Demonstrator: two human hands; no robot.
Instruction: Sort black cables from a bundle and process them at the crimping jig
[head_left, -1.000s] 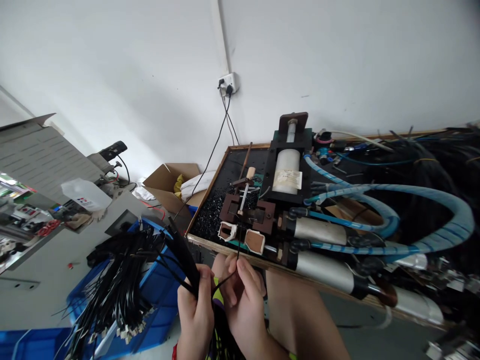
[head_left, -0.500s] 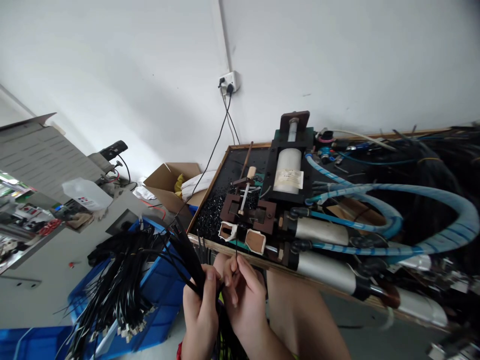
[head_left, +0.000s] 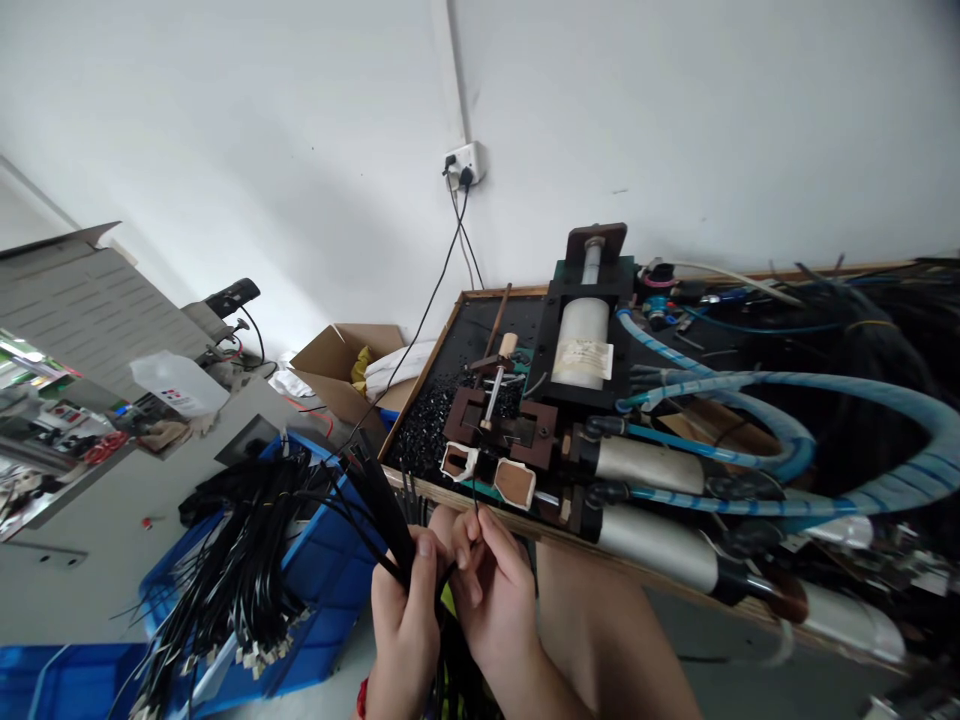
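My left hand (head_left: 409, 610) is closed round a bundle of black cables (head_left: 380, 500), whose ends point up and to the left. Close beside it on the right, my right hand (head_left: 495, 580) pinches a single thin black cable (head_left: 475, 492) between thumb and fingers. That cable reaches up to the gap between two tan padded jaws (head_left: 515, 483) at the front of a brown metal clamp fixture (head_left: 538, 432). More black cable hangs below both hands.
Air cylinders (head_left: 652, 540) and blue-wrapped hoses (head_left: 862, 390) stretch right along the wood-edged bench (head_left: 420, 385). A blue bin (head_left: 322, 630) full of black cables (head_left: 255, 570) stands at the left. Behind it is a cardboard box (head_left: 322, 365). Black scraps lie beside the fixture.
The view has shifted slightly, so most things sit a little further right. Both hands keep their hold on the cables, with barely any movement against the fixture.
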